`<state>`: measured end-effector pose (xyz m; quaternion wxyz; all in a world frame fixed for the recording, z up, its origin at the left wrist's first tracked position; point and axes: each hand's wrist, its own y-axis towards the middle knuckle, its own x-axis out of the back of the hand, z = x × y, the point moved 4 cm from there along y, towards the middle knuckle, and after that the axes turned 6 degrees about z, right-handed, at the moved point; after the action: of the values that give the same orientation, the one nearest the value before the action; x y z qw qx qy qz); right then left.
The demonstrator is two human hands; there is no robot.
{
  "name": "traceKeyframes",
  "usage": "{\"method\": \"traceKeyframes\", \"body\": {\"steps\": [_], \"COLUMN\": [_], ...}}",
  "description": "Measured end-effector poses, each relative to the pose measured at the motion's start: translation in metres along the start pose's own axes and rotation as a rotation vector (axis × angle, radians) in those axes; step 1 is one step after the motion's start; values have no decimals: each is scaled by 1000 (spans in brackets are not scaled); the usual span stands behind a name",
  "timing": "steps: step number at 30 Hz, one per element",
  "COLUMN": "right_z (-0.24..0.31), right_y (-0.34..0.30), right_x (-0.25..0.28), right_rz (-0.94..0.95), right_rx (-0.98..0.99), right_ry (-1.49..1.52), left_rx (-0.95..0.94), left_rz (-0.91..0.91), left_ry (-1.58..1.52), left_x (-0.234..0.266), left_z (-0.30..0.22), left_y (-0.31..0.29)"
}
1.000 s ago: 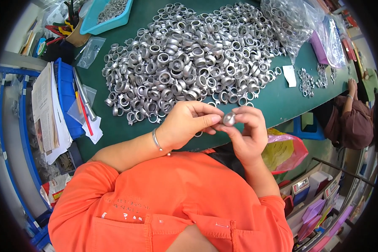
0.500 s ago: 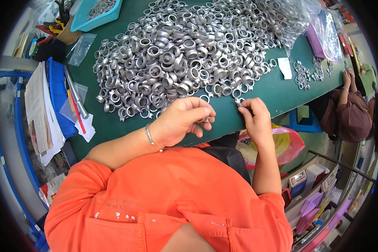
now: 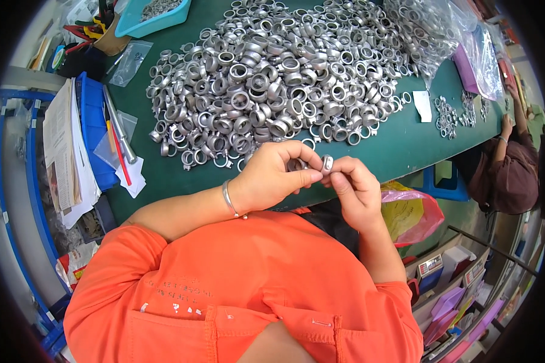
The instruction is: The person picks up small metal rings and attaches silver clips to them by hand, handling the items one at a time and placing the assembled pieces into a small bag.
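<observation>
Compared with half a second earlier, the right hand [image 3: 358,187] is shifted away from the near edge of the pile and brought up against the left hand [image 3: 266,175].

Most of the view's upper half is taken up by a green table [image 3: 399,142], on which a large pile of metal rings [image 3: 254,91] is heaped. At the far right, a person in brown [image 3: 507,178] is seen beside the same table. On the left, a stack of papers [image 3: 63,151] is stood next to a dark blue tray [image 3: 97,124]. A light blue tray [image 3: 145,24], filled with small metal pieces, is set beyond the pile's left side. A pink and yellow bag [image 3: 415,215] is partly hidden by the right forearm. A white slip of paper [image 3: 422,106] is laid right of the pile.

One metal ring [image 3: 327,163] is pinched between the thumbs and forefingers of both hands, just in front of the pile. A second ring [image 3: 294,164] is partly covered by the left fingers; whether it is gripped cannot be told.
</observation>
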<state>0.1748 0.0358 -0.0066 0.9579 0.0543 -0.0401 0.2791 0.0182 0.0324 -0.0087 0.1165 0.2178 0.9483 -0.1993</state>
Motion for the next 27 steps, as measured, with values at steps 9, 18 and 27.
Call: {"method": "traceKeyframes", "body": {"steps": [9, 18, 27], "right_z": [-6, -4, 34], "right_y": [2, 2, 4], "right_x": [0, 1, -11], "right_rz": [-108, -151, 46], "right_rx": [-113, 179, 553], "right_ry": [477, 576, -495], "left_rx": [-379, 133, 199], "left_rz": [30, 72, 50], "left_ry": [347, -235, -640], "left_x": [-6, -4, -2], "left_z": [-10, 1, 15], "left_y": [-2, 1, 3]}}
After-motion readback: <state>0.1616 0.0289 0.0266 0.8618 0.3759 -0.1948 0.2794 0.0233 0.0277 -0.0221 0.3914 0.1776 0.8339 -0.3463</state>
